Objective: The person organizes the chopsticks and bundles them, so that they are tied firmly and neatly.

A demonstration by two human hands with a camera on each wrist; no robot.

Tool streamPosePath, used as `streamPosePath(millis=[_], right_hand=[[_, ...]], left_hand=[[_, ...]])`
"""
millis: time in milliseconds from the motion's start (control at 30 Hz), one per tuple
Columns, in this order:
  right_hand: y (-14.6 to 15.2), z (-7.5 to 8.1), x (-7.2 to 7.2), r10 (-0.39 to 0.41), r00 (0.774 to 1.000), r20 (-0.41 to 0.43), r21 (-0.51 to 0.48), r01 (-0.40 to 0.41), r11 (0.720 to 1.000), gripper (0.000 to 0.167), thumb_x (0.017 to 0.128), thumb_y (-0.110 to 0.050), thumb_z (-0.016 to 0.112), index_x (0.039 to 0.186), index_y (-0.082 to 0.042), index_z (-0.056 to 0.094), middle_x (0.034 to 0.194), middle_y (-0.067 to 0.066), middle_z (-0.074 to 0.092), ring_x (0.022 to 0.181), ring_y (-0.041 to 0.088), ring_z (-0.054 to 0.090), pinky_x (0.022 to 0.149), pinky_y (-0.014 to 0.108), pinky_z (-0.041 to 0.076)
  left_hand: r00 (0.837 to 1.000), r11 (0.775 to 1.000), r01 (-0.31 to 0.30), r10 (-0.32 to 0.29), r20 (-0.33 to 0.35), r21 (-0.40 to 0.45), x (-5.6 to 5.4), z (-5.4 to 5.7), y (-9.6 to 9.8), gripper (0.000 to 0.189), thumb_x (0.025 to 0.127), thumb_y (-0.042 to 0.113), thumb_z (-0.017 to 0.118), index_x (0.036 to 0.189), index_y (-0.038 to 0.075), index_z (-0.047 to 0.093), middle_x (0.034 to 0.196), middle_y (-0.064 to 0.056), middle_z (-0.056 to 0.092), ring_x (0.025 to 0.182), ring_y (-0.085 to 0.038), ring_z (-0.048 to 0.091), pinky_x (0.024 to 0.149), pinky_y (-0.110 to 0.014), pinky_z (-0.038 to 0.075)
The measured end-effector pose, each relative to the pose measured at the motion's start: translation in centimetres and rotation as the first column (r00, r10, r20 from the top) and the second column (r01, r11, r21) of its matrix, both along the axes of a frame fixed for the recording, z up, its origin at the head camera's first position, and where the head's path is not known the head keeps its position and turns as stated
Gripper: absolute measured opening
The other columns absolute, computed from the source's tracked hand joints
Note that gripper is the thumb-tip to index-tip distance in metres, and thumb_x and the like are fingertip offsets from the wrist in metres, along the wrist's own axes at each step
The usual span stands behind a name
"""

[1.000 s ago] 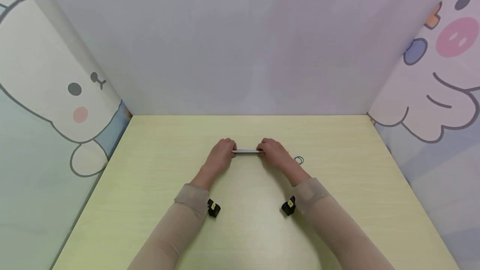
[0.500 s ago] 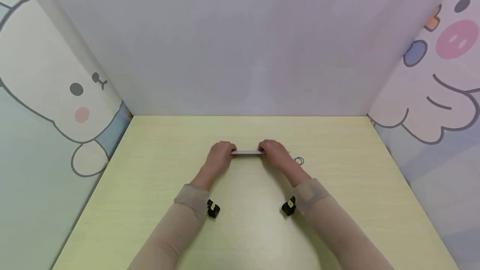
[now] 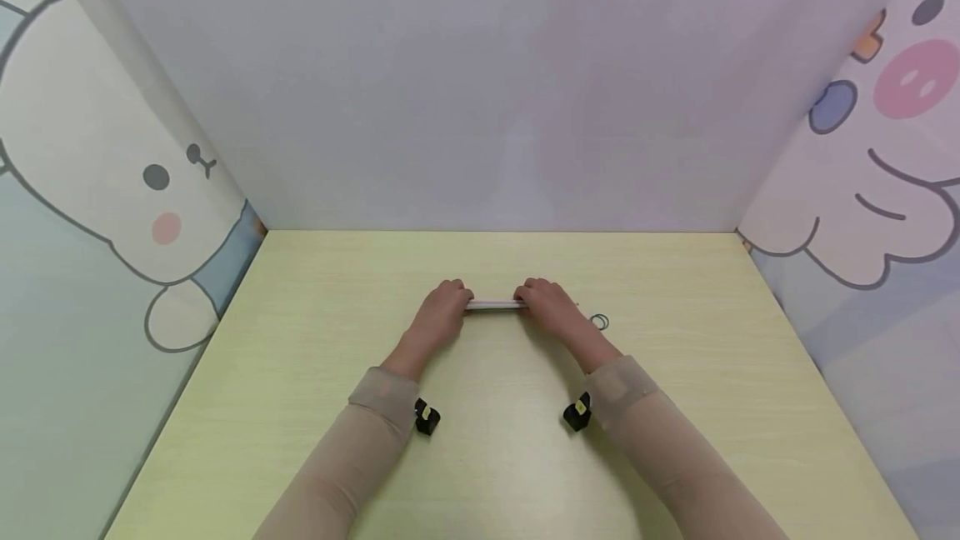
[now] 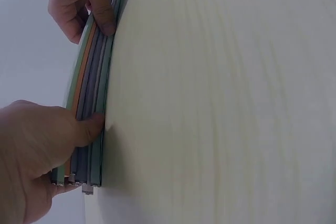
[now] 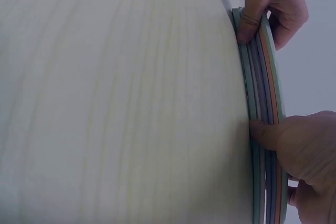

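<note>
Side by side in the head view, my left hand (image 3: 441, 313) and right hand (image 3: 549, 309) grip the two ends of a narrow bundle of strips (image 3: 495, 305). From above it looks pale grey. Up close in the left wrist view, it is a stack of thin, long strips (image 4: 92, 80) with green, orange and blue-grey edges; their exact kind is unclear. One strip pokes out slightly at the left end. Each thumb presses the near side, with fingers bent behind, partly hidden. The stack rests on or just above the table; I cannot tell which.
Two thin dark loops (image 3: 599, 322), like elastic bands, lie on the table (image 3: 675, 407) just right of my right hand. A grey wall (image 3: 502, 107) rises behind, with cartoon-printed walls at both sides. Small black devices sit at my wrists.
My hands stay on the bundle almost in place. The strips look slightly tilted or uneven at first, then more level, with a very small shift of both hands.
</note>
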State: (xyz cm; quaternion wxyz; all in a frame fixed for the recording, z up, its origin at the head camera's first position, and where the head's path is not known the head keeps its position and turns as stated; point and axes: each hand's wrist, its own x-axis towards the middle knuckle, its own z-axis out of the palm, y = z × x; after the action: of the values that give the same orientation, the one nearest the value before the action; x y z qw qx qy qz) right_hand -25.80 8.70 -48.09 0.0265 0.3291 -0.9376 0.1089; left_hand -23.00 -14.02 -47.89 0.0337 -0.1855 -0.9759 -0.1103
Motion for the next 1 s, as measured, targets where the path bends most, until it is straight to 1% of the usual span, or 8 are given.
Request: streamPosePath(millis=[100, 200, 300, 433, 600, 700, 833, 1000], right_hand=[[0.0, 0.0, 0.0, 0.001, 1.000, -0.010, 0.018, -0.001, 1.000, 0.018, 0.091, -0.009, 0.073, 0.108, -0.004, 0.070, 0.099, 0.009, 0.066, 0.090, 0.028, 0.063, 0.077, 0.043, 0.051], [0.0, 0.0, 0.1, 0.002, 1.000, -0.014, 0.033, -0.002, 0.999, 0.020, 0.091, -0.008, 0.073, 0.110, -0.004, 0.070, 0.102, 0.010, 0.067, 0.093, 0.029, 0.064, 0.078, 0.044, 0.051], [-0.1, 0.0, 0.1, 0.005, 1.000, -0.017, 0.040, -0.004, 0.999, 0.020, 0.091, -0.008, 0.073, 0.111, -0.004, 0.070, 0.104, 0.010, 0.069, 0.094, 0.029, 0.065, 0.079, 0.045, 0.051], [-0.4, -0.2, 0.3, 0.007, 1.000, -0.024, 0.061, -0.006, 0.998, 0.020, 0.093, -0.006, 0.070, 0.113, -0.003, 0.069, 0.104, 0.012, 0.068, 0.092, 0.029, 0.063, 0.078, 0.044, 0.052], [-0.6, -0.4, 0.6, 0.008, 1.000, -0.016, 0.087, -0.007, 0.996, 0.019, 0.098, -0.005, 0.061, 0.116, -0.001, 0.065, 0.105, 0.014, 0.064, 0.092, 0.030, 0.059, 0.077, 0.043, 0.051], [-0.6, -0.4, 0.7, 0.016, 1.000, -0.022, 0.089, -0.014, 0.996, 0.018, 0.099, -0.004, 0.058, 0.116, 0.001, 0.062, 0.105, 0.014, 0.063, 0.093, 0.030, 0.058, 0.077, 0.044, 0.051], [-0.6, -0.4, 0.8, 0.024, 0.998, -0.051, 0.099, -0.019, 0.995, 0.017, 0.100, -0.004, 0.056, 0.116, 0.001, 0.059, 0.106, 0.014, 0.062, 0.094, 0.031, 0.058, 0.077, 0.044, 0.049], [-0.6, -0.5, 0.8, 0.018, 0.998, -0.053, 0.086, -0.013, 0.996, 0.018, 0.100, -0.005, 0.056, 0.118, -0.001, 0.057, 0.106, 0.014, 0.063, 0.094, 0.030, 0.058, 0.077, 0.044, 0.048]], left_hand=[[1.000, 1.000, 0.014, -0.014, -0.018, -0.023, 0.1, -0.1, -0.1, 0.017, 0.091, -0.003, 0.069, 0.107, 0.001, 0.073, 0.097, -0.011, 0.064, 0.090, -0.028, 0.062, 0.080, -0.038, 0.053], [0.999, 0.997, 0.022, -0.025, -0.048, -0.068, 0.2, -0.3, -0.2, 0.019, 0.092, -0.003, 0.067, 0.110, 0.001, 0.071, 0.101, -0.012, 0.065, 0.092, -0.028, 0.063, 0.080, -0.039, 0.053], [0.996, 0.992, 0.023, -0.034, -0.084, -0.122, 0.4, -0.6, -0.2, 0.017, 0.094, -0.001, 0.066, 0.111, 0.002, 0.069, 0.101, -0.011, 0.064, 0.091, -0.028, 0.062, 0.078, -0.039, 0.052], [0.994, 0.986, 0.025, -0.043, -0.102, -0.166, 0.8, -1.1, -0.2, 0.014, 0.097, 0.001, 0.061, 0.111, 0.001, 0.064, 0.100, -0.011, 0.059, 0.087, -0.026, 0.055, 0.073, -0.038, 0.047], [0.994, 0.979, 0.008, -0.030, -0.103, -0.206, 1.1, -1.9, -0.1, 0.014, 0.101, 0.004, 0.053, 0.114, 0.001, 0.058, 0.104, -0.010, 0.052, 0.091, -0.024, 0.047, 0.076, -0.036, 0.042], [0.991, 0.975, -0.005, -0.025, -0.133, -0.220, 1.1, -2.2, -0.1, 0.013, 0.102, 0.006, 0.052, 0.113, 0.002, 0.056, 0.103, -0.010, 0.051, 0.091, -0.024, 0.047, 0.076, -0.036, 0.041], [0.985, 0.975, -0.025, -0.014, -0.173, -0.223, 1.1, -2.1, -0.1, 0.010, 0.102, 0.008, 0.052, 0.111, 0.004, 0.054, 0.099, -0.008, 0.054, 0.089, -0.024, 0.050, 0.079, -0.038, 0.041], [0.986, 0.973, -0.036, -0.002, -0.166, -0.227, 1.1, -2.1, 0.0, 0.012, 0.103, 0.011, 0.052, 0.113, 0.006, 0.053, 0.099, -0.007, 0.055, 0.089, -0.023, 0.050, 0.082, -0.039, 0.040]])
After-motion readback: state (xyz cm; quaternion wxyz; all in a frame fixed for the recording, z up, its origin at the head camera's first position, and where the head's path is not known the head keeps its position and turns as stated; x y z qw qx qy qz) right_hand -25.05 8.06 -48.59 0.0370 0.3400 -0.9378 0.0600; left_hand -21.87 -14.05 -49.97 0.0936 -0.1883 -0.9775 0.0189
